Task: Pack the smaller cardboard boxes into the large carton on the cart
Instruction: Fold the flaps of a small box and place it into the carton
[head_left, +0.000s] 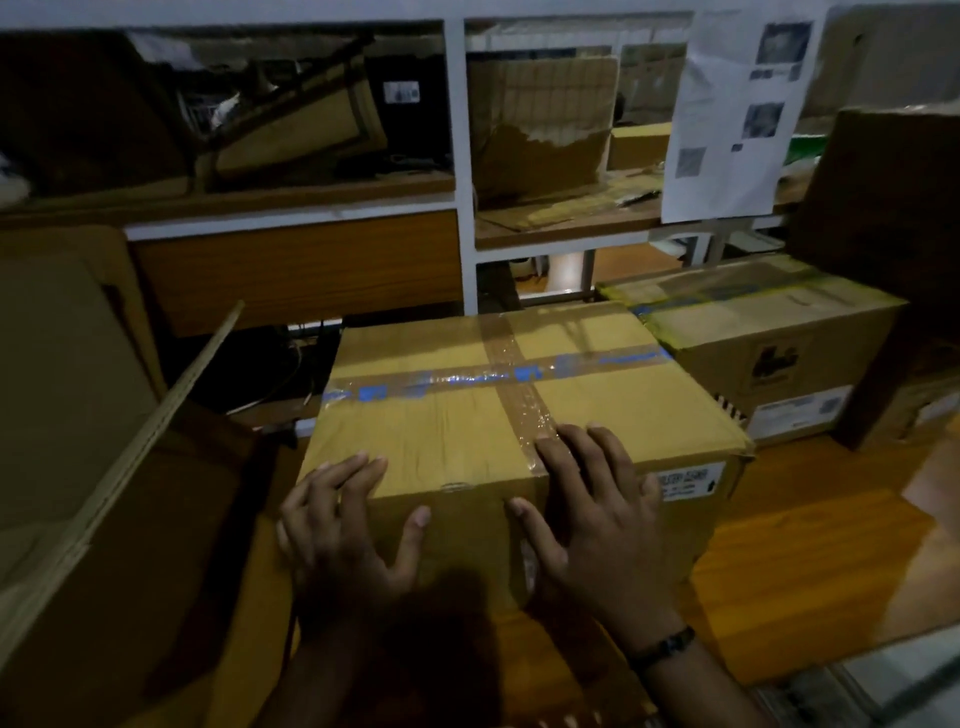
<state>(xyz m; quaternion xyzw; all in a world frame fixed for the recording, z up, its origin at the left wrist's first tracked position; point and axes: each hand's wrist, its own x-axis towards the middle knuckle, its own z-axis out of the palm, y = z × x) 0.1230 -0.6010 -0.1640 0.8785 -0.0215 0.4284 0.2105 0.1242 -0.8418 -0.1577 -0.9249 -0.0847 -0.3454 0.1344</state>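
Note:
A sealed tan cardboard box (467, 415) with crossed clear and blue tape stands on the wooden table (810, 561) in front of me. My left hand (348, 530) lies over its near left corner, fingers on the top edge and thumb on the front face. My right hand (592, 514) rests flat over the near top edge by the tape seam, fingers spread. The large carton (104, 545) stands open at the left, its flap (171, 410) tilted up toward the box. A second taped box (753, 322) sits behind at the right.
A tall dark carton (883, 249) stands at the far right. White shelving (460, 156) with cardboard sheets and a wooden panel fills the back. A printed paper sheet (737, 114) hangs from the shelf. The table's near right edge drops to the floor.

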